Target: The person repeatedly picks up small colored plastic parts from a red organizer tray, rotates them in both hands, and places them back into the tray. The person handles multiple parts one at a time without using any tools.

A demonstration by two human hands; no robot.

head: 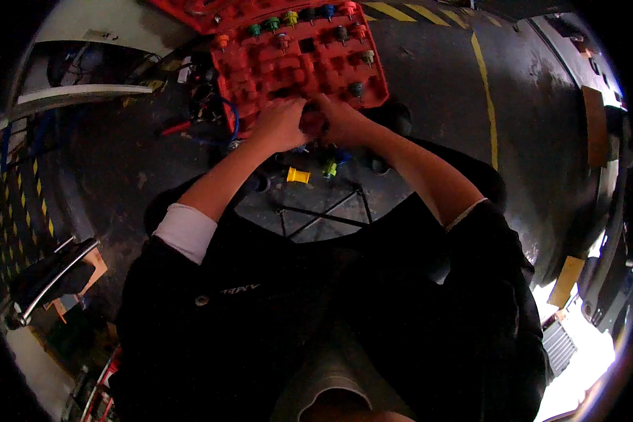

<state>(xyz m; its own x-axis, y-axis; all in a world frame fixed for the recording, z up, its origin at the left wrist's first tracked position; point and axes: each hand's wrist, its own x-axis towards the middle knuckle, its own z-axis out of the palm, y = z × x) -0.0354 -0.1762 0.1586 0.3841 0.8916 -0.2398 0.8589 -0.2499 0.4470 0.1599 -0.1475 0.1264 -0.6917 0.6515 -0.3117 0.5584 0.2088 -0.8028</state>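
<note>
My left hand [280, 125] and my right hand [345, 120] meet over the near edge of an open red moulded case [274, 66]. Between them they grip a small dark reddish part [312, 120], mostly covered by the fingers and too dim to name exactly. The case holds several coloured adapter caps, among them an orange one [221, 41], a yellow one [290, 19], a blue one [329, 11] and a dark grey one [356, 89]. Other recesses of the case show bare red moulding. On the floor below my hands lie a yellow spool-shaped piece [298, 175] and a yellow-green fitting [329, 169].
Left of the case are a blue hose [237, 118], a red-handled item [176, 128] and dark clutter. Thin crossed metal legs [322, 215] stand between my knees. A yellow line [485, 100] marks the floor at right. A chrome-edged dark object [58, 282] stands at far left.
</note>
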